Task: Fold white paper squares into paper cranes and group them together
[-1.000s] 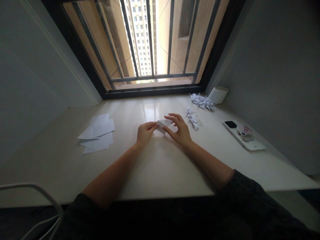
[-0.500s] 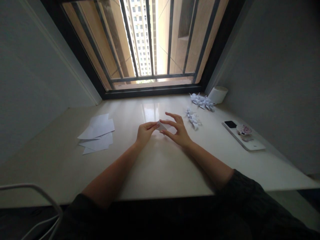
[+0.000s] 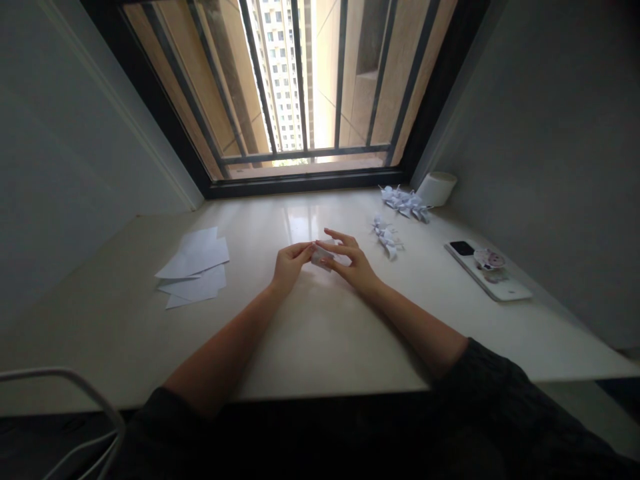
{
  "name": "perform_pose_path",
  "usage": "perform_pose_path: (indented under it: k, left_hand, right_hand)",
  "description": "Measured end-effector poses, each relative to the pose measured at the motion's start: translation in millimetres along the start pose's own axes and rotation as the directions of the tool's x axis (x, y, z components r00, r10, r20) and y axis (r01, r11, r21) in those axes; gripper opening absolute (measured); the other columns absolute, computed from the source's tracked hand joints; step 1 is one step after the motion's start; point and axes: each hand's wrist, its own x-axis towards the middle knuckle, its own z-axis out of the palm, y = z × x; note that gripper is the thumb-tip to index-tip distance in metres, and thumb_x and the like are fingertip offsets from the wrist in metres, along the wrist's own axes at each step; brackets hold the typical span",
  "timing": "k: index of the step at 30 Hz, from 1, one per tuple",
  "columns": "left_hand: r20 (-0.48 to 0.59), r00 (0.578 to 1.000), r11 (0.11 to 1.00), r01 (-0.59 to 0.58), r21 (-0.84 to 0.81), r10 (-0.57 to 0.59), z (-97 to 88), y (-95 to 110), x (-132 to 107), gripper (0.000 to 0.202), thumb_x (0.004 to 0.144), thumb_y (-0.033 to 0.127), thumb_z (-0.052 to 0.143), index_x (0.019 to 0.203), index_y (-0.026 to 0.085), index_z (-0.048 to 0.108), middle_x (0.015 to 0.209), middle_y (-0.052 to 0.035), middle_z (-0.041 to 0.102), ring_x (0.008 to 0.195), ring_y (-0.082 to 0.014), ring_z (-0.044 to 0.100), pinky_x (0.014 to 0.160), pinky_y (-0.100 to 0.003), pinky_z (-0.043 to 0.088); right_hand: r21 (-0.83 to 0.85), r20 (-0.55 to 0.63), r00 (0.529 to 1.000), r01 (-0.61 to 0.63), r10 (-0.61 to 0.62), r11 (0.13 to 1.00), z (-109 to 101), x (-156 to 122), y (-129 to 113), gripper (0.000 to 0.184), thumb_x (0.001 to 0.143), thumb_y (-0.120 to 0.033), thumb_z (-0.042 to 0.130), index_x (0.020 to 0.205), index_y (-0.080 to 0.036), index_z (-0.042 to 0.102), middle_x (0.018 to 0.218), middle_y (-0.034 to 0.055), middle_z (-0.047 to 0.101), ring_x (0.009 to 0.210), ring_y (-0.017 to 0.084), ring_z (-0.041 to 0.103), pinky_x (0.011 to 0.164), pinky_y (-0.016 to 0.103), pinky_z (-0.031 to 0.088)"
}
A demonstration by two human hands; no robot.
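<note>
Above the middle of the white sill I hold a small piece of white paper (image 3: pixel 323 257) between both hands. My left hand (image 3: pixel 289 267) pinches its left end with thumb and fingers. From the other side, the thumb and fingers of my right hand (image 3: pixel 357 263) close on the paper, while another finger sticks out above it. Fingers cover part of the paper, so its exact folds are hard to make out. To the right of my right hand lies a small cluster of folded white paper pieces (image 3: pixel 385 238).
A larger pile of folded paper pieces (image 3: pixel 405 202) lies beside a white roll-like object (image 3: pixel 437 189) at the back right. Loose white sheets (image 3: pixel 195 267) overlap on the left. A phone (image 3: pixel 487 272) lies at right. A cable (image 3: pixel 75 380) loops at lower left; a barred window (image 3: pixel 300 177) stands behind.
My right hand has moved slightly left, and its fingers have closed in on the paper. The paper has turned and looks flatter or rolled. My left hand stays nearly in place.
</note>
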Motion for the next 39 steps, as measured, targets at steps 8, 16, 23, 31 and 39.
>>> perform_pose_path:
  k: [8, 16, 23, 31, 39]
  left_hand:
    - [-0.099, 0.993, 0.990, 0.056, -0.127, -0.068, 0.6, 0.2, 2.6, 0.037, 0.063, 0.043, 0.075, 0.085, 0.013, 0.073, 0.089, -0.0088, 0.072, 0.078, -0.0179, 0.066, 0.081, -0.037, 0.053]
    - [-0.128, 0.992, 1.000, 0.009, -0.019, -0.011, 1.4, 2.4, 1.0, 0.035, 0.067, 0.042, 0.071, 0.088, 0.014, 0.072, 0.088, -0.0067, 0.072, 0.081, -0.0168, 0.065, 0.079, -0.033, 0.052]
    - [-0.028, 0.994, 0.988, -0.100, 0.119, 0.104, 0.8, 1.5, -0.5, 0.046, 0.069, 0.040, 0.071, 0.109, 0.018, 0.064, 0.091, -0.0066, 0.071, 0.078, -0.0163, 0.065, 0.071, -0.029, 0.053]
    - [-0.092, 0.983, 0.963, -0.131, 0.236, 0.157, 3.4, 3.1, -3.2, 0.035, 0.070, 0.041, 0.069, 0.097, 0.019, 0.072, 0.094, -0.0060, 0.072, 0.077, -0.0167, 0.064, 0.069, -0.029, 0.053]
    - [-0.050, 0.976, 0.929, -0.186, 0.321, 0.213, 1.7, -0.4, -4.7, 0.030, 0.072, 0.039, 0.069, 0.096, 0.022, 0.072, 0.095, -0.0054, 0.072, 0.083, -0.0198, 0.066, 0.077, -0.032, 0.052]
  right_hand:
    - [0.460, 0.055, 0.939, -0.327, 0.341, 0.825, 11.2, 2.2, 8.8, 0.034, 0.064, -0.046, 0.073, 0.089, -0.023, 0.073, 0.094, 0.0048, 0.071, 0.083, 0.020, 0.065, 0.069, 0.033, 0.052]
    - [0.560, 0.028, 0.878, -0.410, 0.478, 0.721, 13.1, 2.0, 11.2, 0.034, 0.056, -0.044, 0.078, 0.076, -0.017, 0.071, 0.076, 0.0045, 0.072, 0.061, 0.016, 0.064, 0.056, 0.028, 0.050]
    - [0.548, -0.148, 0.907, -0.257, 0.395, 0.796, 11.8, 2.6, 10.3, 0.044, 0.060, -0.040, 0.077, 0.097, -0.021, 0.064, 0.075, 0.0020, 0.072, 0.069, 0.018, 0.067, 0.070, 0.033, 0.052]
    - [0.381, -0.210, 0.923, -0.228, 0.324, 0.896, 10.9, 1.2, 12.7, 0.035, 0.070, -0.040, 0.069, 0.100, -0.023, 0.071, 0.094, 0.0047, 0.073, 0.081, 0.020, 0.065, 0.074, 0.035, 0.050]
    - [0.326, -0.240, 0.928, -0.200, 0.285, 0.924, 11.2, -0.6, 13.0, 0.027, 0.074, -0.038, 0.066, 0.097, -0.027, 0.072, 0.097, 0.0031, 0.073, 0.084, 0.021, 0.064, 0.078, 0.037, 0.049]
